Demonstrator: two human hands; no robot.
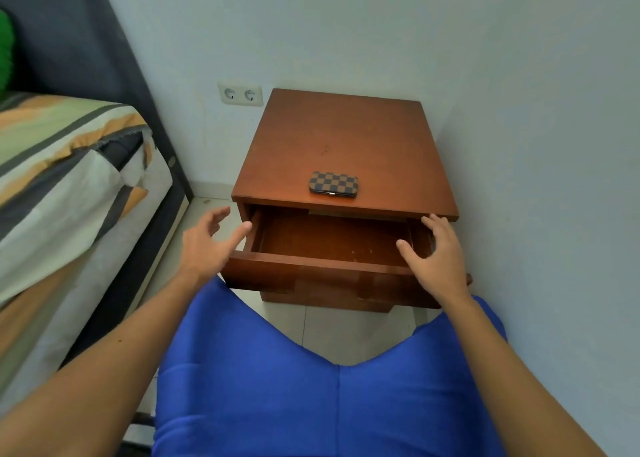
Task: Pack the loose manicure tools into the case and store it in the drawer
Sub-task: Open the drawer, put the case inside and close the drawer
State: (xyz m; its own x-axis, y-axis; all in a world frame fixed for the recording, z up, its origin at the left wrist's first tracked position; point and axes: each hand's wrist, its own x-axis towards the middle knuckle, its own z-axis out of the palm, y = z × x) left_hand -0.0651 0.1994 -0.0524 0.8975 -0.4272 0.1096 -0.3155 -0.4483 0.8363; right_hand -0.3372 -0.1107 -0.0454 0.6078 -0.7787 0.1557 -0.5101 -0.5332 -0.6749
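Nearest the camera are the person's knees in blue trousers (pixel 263 370), with pale floor tiles (pixel 346 328) showing between them. Both bare forearms reach forward over the knees toward a small wooden nightstand (pixel 346 134) that stands against the wall.

The left hand (pixel 207 241) hovers at the left end of the pulled-out drawer (pixel 311 273). Its fingers (pixel 218 215) are straight and spread, and its thumb tip lies at or just beside the drawer's left side wall; whether it actually touches cannot be told. It holds nothing.

The right hand (pixel 436 252) is at the right end of the drawer, palm down, its fingers (pixel 434 222) loosely bent over the right side wall and the thumb stretched out over the drawer's inside. It grips nothing that shows, and contact with the wood cannot be made out for certain.

The drawer stands open, its dark wooden bottom visible between the two hands.

Farther back, the case (pixel 333 184) lies flat and closed on the nightstand's top, near the front edge and about midway across, its brown and dark checked lid up and a small metal clasp on its near side. It is outside the drawer, apart from both hands.

To the left lies a bed (pixel 62 179) with a striped cover, beside a dark headboard (pixel 104 40). On the far wall, just left of the nightstand, sits a double socket (pixel 240 94).
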